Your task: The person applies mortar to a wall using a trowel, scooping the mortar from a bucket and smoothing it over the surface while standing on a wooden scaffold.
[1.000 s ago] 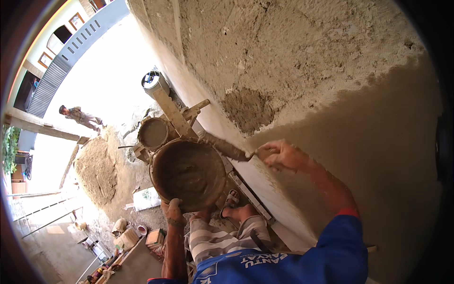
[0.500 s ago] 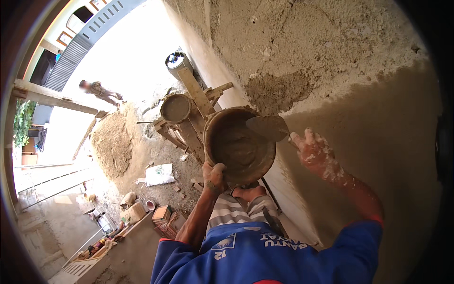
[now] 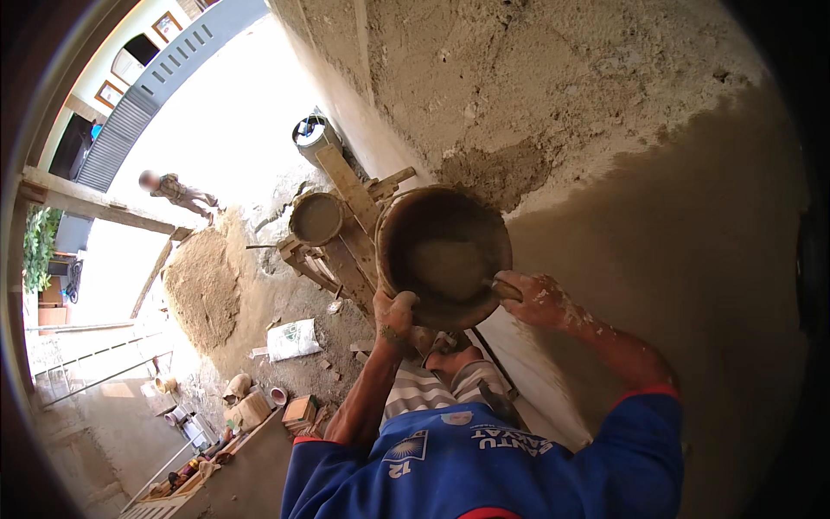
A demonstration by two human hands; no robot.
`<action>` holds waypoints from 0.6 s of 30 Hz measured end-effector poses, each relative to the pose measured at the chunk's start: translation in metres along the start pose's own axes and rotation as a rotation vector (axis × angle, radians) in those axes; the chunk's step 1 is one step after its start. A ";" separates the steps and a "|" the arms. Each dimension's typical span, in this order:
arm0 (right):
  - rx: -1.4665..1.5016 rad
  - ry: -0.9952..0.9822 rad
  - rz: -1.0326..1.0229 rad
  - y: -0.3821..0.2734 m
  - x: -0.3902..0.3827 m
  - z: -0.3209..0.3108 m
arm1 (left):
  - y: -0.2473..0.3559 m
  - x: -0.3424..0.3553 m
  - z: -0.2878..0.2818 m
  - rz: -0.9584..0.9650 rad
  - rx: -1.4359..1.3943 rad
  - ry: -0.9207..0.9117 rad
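Note:
My left hand (image 3: 391, 311) is closed on the lower-left rim of a dark, round bucket of wet mortar (image 3: 411, 225), held in front of me above my legs. My right hand (image 3: 532, 298) grips a trowel handle (image 3: 508, 289) at the bucket's right rim, with the blade down inside the bucket, mostly lost in the mortar. Close by on the right rises the wall, rough above (image 3: 571, 78), with a darker smooth wet coat (image 3: 674, 242) lower and toward the right. A ragged damp patch (image 3: 493, 173) lies on it just past the bucket.
A wooden trestle (image 3: 346, 199) carries a smaller mortar bucket (image 3: 316, 219), with a drum (image 3: 316, 138) beyond. At left are a sand pile (image 3: 199, 294), a white sack (image 3: 291, 340) and a ledge with clutter (image 3: 190, 467). A person (image 3: 177, 190) stands beyond the sand.
My right hand with the trowel has come from out by the wall back to the bucket, the blade now inside it. The bucket, in my left hand, has moved up and right in the view.

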State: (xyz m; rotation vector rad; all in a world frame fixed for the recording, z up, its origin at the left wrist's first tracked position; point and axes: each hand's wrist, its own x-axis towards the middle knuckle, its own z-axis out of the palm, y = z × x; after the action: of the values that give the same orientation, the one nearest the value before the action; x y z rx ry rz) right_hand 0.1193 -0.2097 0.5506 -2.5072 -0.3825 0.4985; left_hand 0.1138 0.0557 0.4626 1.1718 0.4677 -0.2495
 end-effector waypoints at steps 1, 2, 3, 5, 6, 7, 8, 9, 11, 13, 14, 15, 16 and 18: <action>-0.010 0.019 0.022 -0.005 -0.001 -0.006 | -0.004 0.003 -0.004 -0.020 0.016 -0.002; 0.013 -0.002 0.016 -0.011 0.001 -0.011 | -0.002 0.004 -0.006 -0.021 0.015 -0.035; 0.036 -0.024 0.011 -0.016 0.002 -0.017 | 0.000 0.004 -0.008 0.013 -0.039 0.001; 0.046 -0.040 0.028 -0.036 0.005 -0.037 | 0.003 0.002 -0.013 0.039 -0.117 0.053; 0.071 -0.077 0.019 -0.042 0.006 -0.044 | 0.004 0.002 -0.016 0.034 -0.136 0.069; 0.060 -0.042 0.005 -0.046 0.006 -0.046 | 0.002 0.004 -0.027 0.054 -0.117 0.060; 0.059 -0.037 0.017 -0.049 0.005 -0.055 | 0.000 0.006 -0.034 0.063 -0.086 0.083; 0.105 -0.089 -0.012 -0.054 0.006 -0.068 | -0.001 0.006 -0.040 0.044 -0.074 0.102; 0.149 -0.136 -0.036 -0.050 0.008 -0.081 | 0.006 0.000 -0.038 0.024 -0.062 0.115; 0.222 -0.164 -0.060 -0.039 0.011 -0.090 | 0.012 -0.005 -0.041 0.021 -0.082 0.191; 0.209 -0.158 -0.065 -0.030 0.014 -0.097 | 0.011 -0.004 -0.041 0.031 -0.093 0.186; 0.421 -0.206 0.173 -0.015 0.020 -0.103 | 0.010 -0.002 -0.042 0.033 -0.079 0.185; 0.650 -0.265 0.406 0.004 0.028 -0.102 | 0.010 -0.005 -0.048 0.032 -0.048 0.203; 0.262 0.179 0.507 0.076 0.027 -0.117 | -0.010 -0.005 -0.044 -0.017 -0.061 0.178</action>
State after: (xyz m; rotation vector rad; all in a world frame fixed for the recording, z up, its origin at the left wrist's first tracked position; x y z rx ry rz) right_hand 0.2049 -0.3149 0.5920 -2.3520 0.3762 0.4721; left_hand 0.0957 0.0922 0.4431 1.1357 0.6373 -0.1448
